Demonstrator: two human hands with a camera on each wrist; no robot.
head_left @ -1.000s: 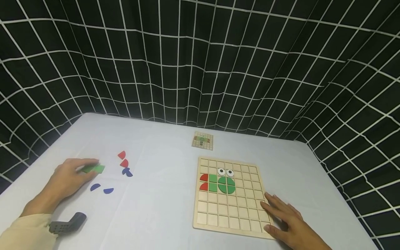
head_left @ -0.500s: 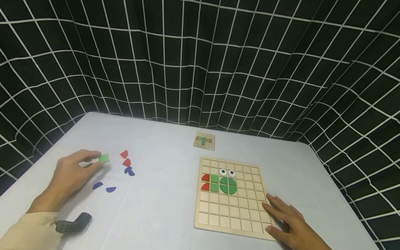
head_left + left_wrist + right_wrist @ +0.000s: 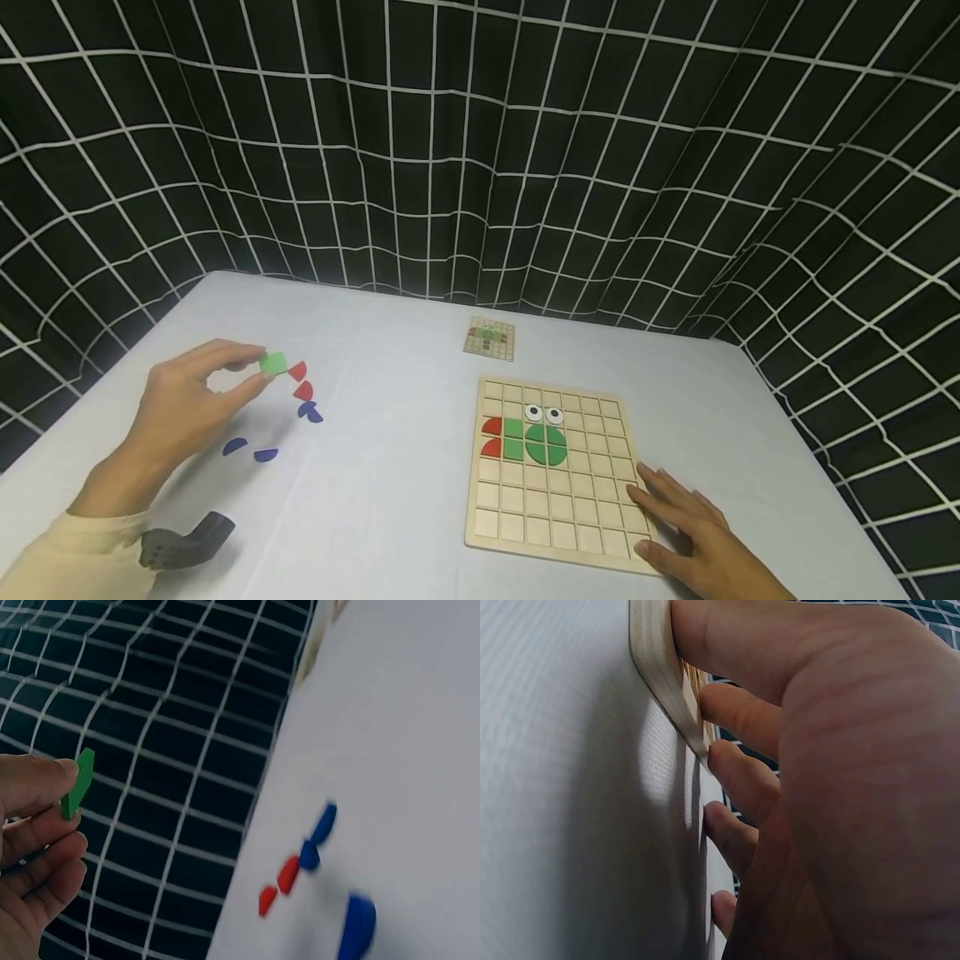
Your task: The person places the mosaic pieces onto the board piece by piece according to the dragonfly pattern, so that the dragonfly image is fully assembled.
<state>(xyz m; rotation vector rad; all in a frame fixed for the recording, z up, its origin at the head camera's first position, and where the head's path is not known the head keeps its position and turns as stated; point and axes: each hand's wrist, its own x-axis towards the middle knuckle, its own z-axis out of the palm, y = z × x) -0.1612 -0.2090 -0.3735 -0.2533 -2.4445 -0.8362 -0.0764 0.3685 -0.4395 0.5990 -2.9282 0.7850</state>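
Has just raised a small green square tile (image 3: 273,363) from the white cloth-covered table (image 3: 375,467), carrying it farther up and rightward than half a second ago, to hang beside two loose red quarter-circle pieces (image 3: 303,391). Pinches it in the left hand (image 3: 176,404), thumb and fingertips parted only by the tile. Judging by that, has picked one more piece but not yet set it on the pale wooden grid board (image 3: 536,502). Rests the right hand (image 3: 693,533) at the board's right edge, fingers spread, gripping nothing. In the board's cells, shows two red quarter-circles (image 3: 491,426) down the leftmost column, two green squares (image 3: 513,450) next, then four green quarter-circles (image 3: 536,454) forming a disc, with two round black-and-white eyes (image 3: 533,412) just above. Outside the board, leaves several blue half-circle pieces (image 3: 235,446) loose on the cloth.
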